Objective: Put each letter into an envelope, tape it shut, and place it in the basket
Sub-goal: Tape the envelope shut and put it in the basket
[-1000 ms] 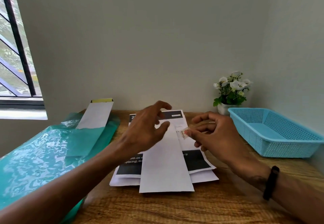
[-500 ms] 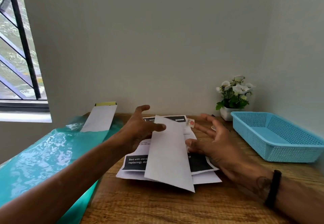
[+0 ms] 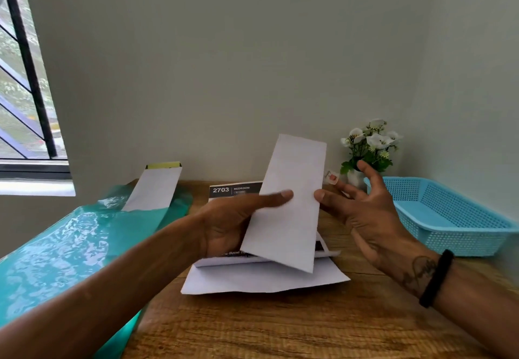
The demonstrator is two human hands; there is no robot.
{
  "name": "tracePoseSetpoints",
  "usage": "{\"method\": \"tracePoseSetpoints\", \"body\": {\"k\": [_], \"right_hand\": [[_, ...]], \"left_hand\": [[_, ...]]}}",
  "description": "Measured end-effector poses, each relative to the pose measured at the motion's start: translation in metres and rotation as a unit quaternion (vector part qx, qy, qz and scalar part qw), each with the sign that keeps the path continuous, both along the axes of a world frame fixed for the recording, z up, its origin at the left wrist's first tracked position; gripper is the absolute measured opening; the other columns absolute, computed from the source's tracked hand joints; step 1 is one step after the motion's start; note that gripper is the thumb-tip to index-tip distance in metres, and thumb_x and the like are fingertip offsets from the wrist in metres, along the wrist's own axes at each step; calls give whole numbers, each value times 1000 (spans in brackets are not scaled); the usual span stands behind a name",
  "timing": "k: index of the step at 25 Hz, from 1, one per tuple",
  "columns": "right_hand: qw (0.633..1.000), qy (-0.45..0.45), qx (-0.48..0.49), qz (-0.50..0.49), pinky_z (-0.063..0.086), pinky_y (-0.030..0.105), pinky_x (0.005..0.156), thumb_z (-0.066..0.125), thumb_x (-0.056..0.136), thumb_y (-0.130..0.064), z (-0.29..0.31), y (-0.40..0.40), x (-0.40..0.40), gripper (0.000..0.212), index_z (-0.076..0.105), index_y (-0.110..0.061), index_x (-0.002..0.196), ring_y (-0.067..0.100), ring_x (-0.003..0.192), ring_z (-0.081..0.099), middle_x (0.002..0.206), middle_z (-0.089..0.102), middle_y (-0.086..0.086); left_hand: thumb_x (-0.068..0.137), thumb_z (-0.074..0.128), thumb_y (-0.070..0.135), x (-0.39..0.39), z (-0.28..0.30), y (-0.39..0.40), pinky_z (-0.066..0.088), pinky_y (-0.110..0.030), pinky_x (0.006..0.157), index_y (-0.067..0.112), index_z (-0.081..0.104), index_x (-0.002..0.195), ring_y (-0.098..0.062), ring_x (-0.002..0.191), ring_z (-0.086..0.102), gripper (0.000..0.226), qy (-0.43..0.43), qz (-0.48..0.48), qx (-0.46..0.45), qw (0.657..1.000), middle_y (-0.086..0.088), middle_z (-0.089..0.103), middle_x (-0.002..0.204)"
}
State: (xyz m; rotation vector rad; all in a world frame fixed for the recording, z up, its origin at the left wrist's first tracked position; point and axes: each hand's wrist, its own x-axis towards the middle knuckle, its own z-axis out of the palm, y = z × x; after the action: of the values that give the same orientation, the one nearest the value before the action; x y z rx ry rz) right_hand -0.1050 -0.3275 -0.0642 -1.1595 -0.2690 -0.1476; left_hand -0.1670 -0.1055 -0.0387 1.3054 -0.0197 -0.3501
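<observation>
Clearly the left hand (image 3: pixel 233 224) grips the white envelope (image 3: pixel 289 204) by thumb and fingers, raised above the printed letters (image 3: pixel 236 190) on the wooden table (image 3: pixel 280 327). The right hand (image 3: pixel 365 212) is spread, a tape piece (image 3: pixel 331 176) apparently stuck to a fingertip (image 3: pixel 338 183). That tape could fold on itself or catch the envelope crooked, and the one-sided hold may let the envelope sag well short of the blue basket (image 3: pixel 449 218).

White envelope (image 3: pixel 289 204): long, plain, raised and tilted above the letters, far end up. Letters (image 3: pixel 264 277): printed sheets stacked flat on the table, one headed "2703 BEDROOM". Basket (image 3: pixel 449 218): light blue perforated plastic, right of the stack, apart.
</observation>
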Motion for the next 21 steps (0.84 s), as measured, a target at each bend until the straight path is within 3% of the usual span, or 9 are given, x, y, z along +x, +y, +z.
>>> {"method": "tracePoseSetpoints", "body": {"k": [2, 4, 8, 11, 16, 21], "right_hand": [[1000, -5, 11, -26, 64, 29, 69, 91, 46, -4, 2, -4, 3, 126, 36, -35, 156, 29, 125, 65, 141, 63, 16], [999, -2, 10, -37, 65, 31, 72, 91, 49, -5, 3, -7, 6, 122, 38, -35, 154, 30, 124, 66, 139, 64, 14], [997, -14, -2, -79, 65, 37, 76, 84, 79, -1, 5, -9, 5, 86, 44, -31, 149, 27, 96, 80, 127, 71, 9], [983, -74, -92, -140, 64, 24, 68, 83, 85, -17, 7, -7, -3, 64, 53, -33, 139, 16, 87, 80, 108, 80, -1], [966, -122, -214, -84, 64, 26, 77, 86, 66, -44, 6, 6, -24, 68, 61, -35, 128, 4, 90, 78, 94, 82, -17], [968, -105, -223, -44, 63, 24, 66, 90, 73, -26, -2, 8, -25, 59, 63, -24, 126, 9, 87, 79, 91, 83, -6]], "left_hand": [[86, 81, 8, -5, 0, -3, 62, -50, 91, 11, 61, 135, -38, 115, 72, 53, 26, -92, 28, 995, -21, 72, 127], [91, 73, -3, -7, 0, -5, 63, -45, 87, 11, 60, 135, -40, 115, 71, 49, 35, -139, 34, 989, -23, 72, 127], [81, 77, -7, 0, -1, -4, 66, -39, 77, 4, 62, 130, -40, 105, 75, 53, -18, -36, 9, 999, -23, 75, 119], [82, 74, -7, 11, -3, 4, 66, -40, 77, -3, 62, 129, -42, 101, 76, 49, -68, 81, -56, 993, -24, 76, 116], [95, 66, -4, 13, -7, 4, 66, -38, 78, -2, 59, 129, -42, 102, 76, 36, -119, 120, -52, 984, -23, 76, 117], [95, 66, 1, 10, -13, -7, 66, -36, 77, 6, 65, 119, -38, 101, 77, 24, -145, 80, -37, 986, -17, 79, 110]]}}
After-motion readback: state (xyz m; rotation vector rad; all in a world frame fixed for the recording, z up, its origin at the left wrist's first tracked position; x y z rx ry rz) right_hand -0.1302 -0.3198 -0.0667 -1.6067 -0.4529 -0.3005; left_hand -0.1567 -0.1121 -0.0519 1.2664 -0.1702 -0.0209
